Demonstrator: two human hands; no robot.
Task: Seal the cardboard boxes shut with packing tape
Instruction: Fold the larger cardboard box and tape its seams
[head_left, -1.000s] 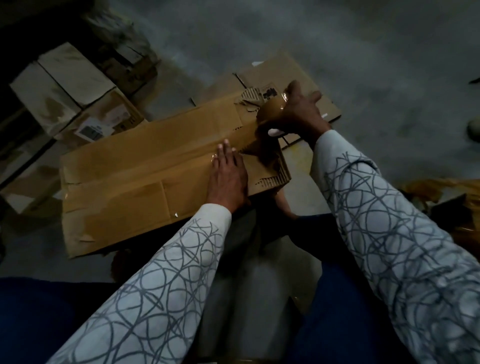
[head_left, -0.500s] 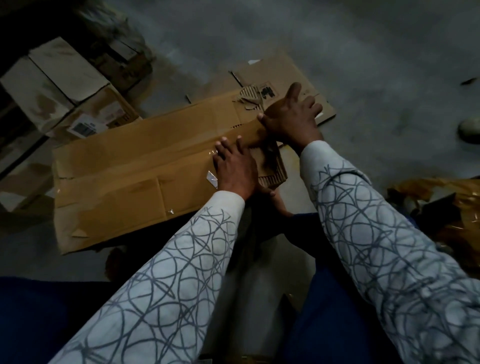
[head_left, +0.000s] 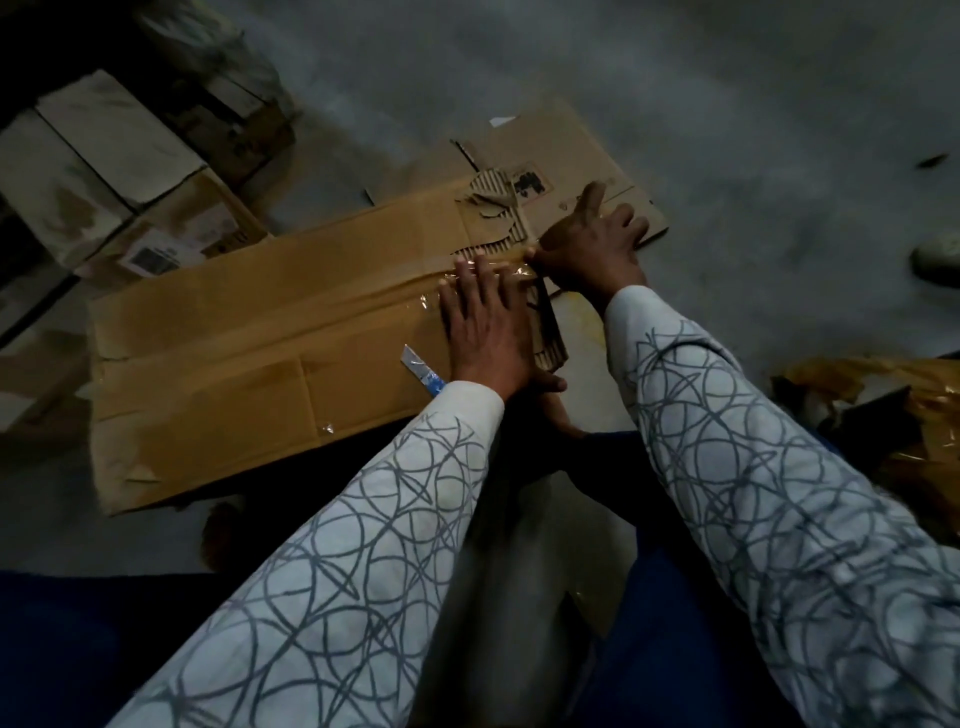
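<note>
While your left hand (head_left: 485, 327) lies flat, fingers straight, pressing the packing tape (head_left: 511, 267) onto the seam, your right hand (head_left: 592, 249) pinches the strip at the end of the cardboard box (head_left: 260, 332), which lies on the floor (head_left: 727, 130). Pull unevenly there and the glossy film could wrinkle or stick to itself. The torn corrugated edge (head_left: 493, 208) beside your fingers offers poor grip, so the tape may lift. Ease the left hand's pressure too soon and the seam could spring open.
</note>
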